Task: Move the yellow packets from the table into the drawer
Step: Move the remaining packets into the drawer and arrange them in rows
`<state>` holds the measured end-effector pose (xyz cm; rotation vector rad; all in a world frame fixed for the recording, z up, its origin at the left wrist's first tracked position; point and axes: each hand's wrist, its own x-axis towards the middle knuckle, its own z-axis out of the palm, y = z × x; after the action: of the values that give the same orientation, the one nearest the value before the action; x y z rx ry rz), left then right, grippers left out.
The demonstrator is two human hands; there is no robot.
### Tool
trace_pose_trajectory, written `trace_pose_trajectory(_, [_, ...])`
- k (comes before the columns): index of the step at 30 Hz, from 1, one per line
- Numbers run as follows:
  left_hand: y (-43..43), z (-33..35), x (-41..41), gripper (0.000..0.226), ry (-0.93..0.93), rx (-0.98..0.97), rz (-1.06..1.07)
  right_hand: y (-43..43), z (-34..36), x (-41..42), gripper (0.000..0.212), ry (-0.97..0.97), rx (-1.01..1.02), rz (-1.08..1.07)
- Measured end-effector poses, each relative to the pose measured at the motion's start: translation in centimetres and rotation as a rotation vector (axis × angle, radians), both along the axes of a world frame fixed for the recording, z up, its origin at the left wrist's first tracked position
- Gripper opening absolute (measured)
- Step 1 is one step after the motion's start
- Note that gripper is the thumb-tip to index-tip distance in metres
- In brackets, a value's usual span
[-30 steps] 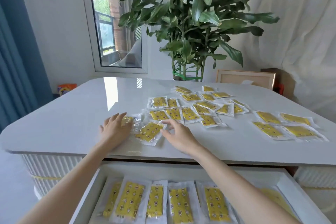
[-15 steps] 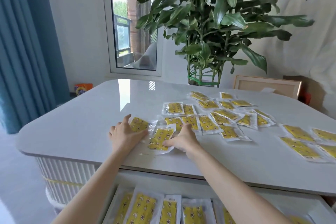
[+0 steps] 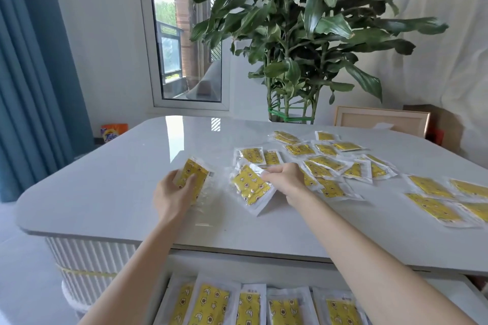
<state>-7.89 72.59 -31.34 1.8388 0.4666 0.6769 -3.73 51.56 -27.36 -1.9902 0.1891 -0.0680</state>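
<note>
My left fingers (image 3: 194, 182) curl over a yellow packet (image 3: 190, 175), thumb on its face and the rest behind it, so the left hand (image 3: 173, 194) grips it with its far end tilted up off the table (image 3: 105, 187). My right fingers (image 3: 274, 169) pinch the clear top edge of a second packet (image 3: 250, 186); that one hangs from the pinch at a slant, its lower corner down near the tabletop, just left of the right hand (image 3: 287, 179). The two held packets sit near each other with a small gap between them.

Past my right hand, more packets lie flat in a loose spread (image 3: 327, 163) across the middle of the table, several overlapping at the edges. A separate group (image 3: 433, 192) lies well apart toward the right edge. I cannot count them surely where my hand covers some.

Below the table's near edge the drawer (image 3: 449, 295) stands open, and a row of packets (image 3: 214, 306) already lies side by side in it, partly hidden by my forearms.

Behind the table stands a large leafy plant (image 3: 303, 34), with a framed panel (image 3: 380, 120) beside it on the right. A window (image 3: 184, 47) is at the back left, a blue curtain (image 3: 31, 87) hangs at the far left, and an orange box (image 3: 113, 132) sits on the floor by the wall.
</note>
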Motion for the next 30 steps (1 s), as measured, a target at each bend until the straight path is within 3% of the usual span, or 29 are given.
trace_pose_trajectory(3, [0.0,0.1,0.5,0.032,-0.015,-0.019,0.006,0.0,-0.2,1.2,0.022,-0.041,-0.065,-0.104])
trace_pose_trajectory(7, [0.0,0.2,1.4,0.032,-0.031,-0.059,0.008,0.4,-1.0,2.0,0.021,-0.053,-0.372,-0.066])
trace_pose_trajectory(13, [-0.2,0.2,2.0,0.021,-0.058,-0.03,-0.041,1.8,0.2,2.8,0.07,0.056,-0.741,0.059])
trace_pose_trajectory(17, [-0.2,0.1,1.9,0.022,-0.086,-0.045,-0.046,2.9,0.8,3.5,0.094,0.177,-0.789,0.14])
trace_pose_trajectory(26, [-0.2,0.0,1.9,0.024,-0.125,-0.091,-0.041,3.6,1.5,4.1,0.109,0.249,-0.659,0.21])
trace_pose_trajectory(30, [0.0,0.1,1.9,0.025,-0.133,-0.117,-0.003,4.2,1.3,4.0,0.104,0.187,-0.606,0.212])
